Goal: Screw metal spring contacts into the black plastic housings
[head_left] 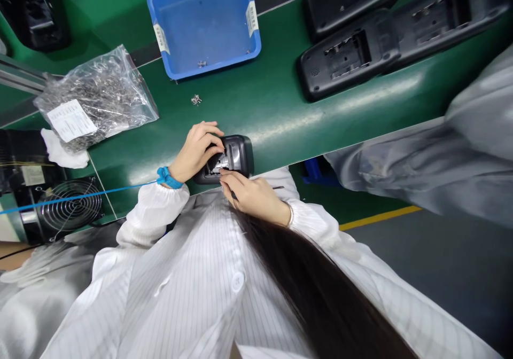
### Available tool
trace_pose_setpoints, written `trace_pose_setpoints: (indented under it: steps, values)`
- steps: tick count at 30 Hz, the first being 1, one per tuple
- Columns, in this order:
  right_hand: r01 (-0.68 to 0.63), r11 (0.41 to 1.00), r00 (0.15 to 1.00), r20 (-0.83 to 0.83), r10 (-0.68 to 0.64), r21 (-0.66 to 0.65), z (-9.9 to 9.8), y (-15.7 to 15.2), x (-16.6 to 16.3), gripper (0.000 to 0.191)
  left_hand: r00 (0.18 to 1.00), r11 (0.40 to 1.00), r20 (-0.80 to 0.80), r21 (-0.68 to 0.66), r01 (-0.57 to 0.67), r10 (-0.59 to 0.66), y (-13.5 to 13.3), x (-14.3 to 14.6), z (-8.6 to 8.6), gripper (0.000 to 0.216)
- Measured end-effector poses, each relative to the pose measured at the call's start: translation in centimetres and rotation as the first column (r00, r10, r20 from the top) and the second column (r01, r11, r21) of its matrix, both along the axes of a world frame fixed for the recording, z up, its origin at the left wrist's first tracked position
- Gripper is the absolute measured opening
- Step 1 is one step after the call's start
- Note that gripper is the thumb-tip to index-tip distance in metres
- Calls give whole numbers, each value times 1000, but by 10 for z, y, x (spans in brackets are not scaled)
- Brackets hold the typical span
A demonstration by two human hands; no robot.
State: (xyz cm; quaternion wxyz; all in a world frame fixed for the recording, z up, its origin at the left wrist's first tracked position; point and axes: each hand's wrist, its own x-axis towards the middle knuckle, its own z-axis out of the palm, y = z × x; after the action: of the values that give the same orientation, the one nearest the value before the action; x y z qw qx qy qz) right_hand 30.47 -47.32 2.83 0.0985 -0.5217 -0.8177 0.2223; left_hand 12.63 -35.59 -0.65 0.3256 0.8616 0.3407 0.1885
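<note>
A black plastic device housing [239, 155] lies at the near edge of the green conveyor belt [280, 108]. My left hand [196, 148], with a blue wrist strap [168, 178], curls over the housing's left end and grips it. My right hand [250, 196] is closed in a pinch at the housing's open recess; what its fingertips hold is too small to make out. A few small metal parts [196, 100] lie on the belt just beyond the housing.
A blue plastic bin [176, 22] sits further up the belt. A clear bag of small metal parts [96, 100] lies to the left, above a white cloth [64, 153]. Several black housings [385, 38] lie upper right. Another person's white sleeve [441, 161] reaches in at right. A fan [72, 207] is lower left.
</note>
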Motion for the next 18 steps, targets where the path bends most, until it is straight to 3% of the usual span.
trace_pose_setpoints:
  steps: [8,13,18]
  values:
    - [13,999,998,-64,-11,34,0,4,3,28,994,995,75,-58,87,-82,9,0,-2,18]
    - [75,992,995,-79,-67,103,-2,4,9,25,994,996,66,-34,85,-83,1,3,-2,15]
    - [63,996,994,-97,-57,61,-3,3,18,27,997,998,62,-38,58,-55,-4,8,-5,16]
